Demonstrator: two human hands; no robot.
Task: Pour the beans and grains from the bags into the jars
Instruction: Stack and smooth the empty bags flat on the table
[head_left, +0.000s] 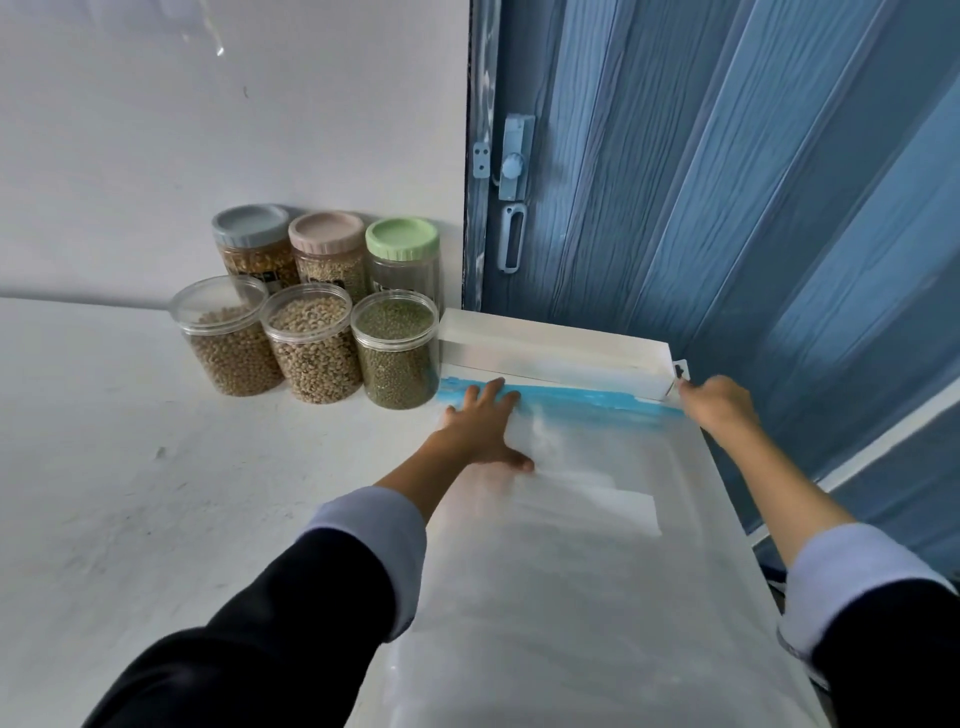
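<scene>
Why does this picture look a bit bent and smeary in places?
Head view: the wide lens bows straight lines, so the blue door leans and the table edge curves; the right hand and the bag's blue strip are smeared by motion blur, while the jars stay fairly sharp; the light is soft and even, with only faint shadows by the jars.

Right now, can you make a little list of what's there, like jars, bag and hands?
jars: six by the wall, three lidded behind, three lidless in front
green-lid jar: looks empty
bag: big, clear, flat on the table, blue zip strip
left hand: flat on the bag
right hand: grips the bag's far right corner
</scene>
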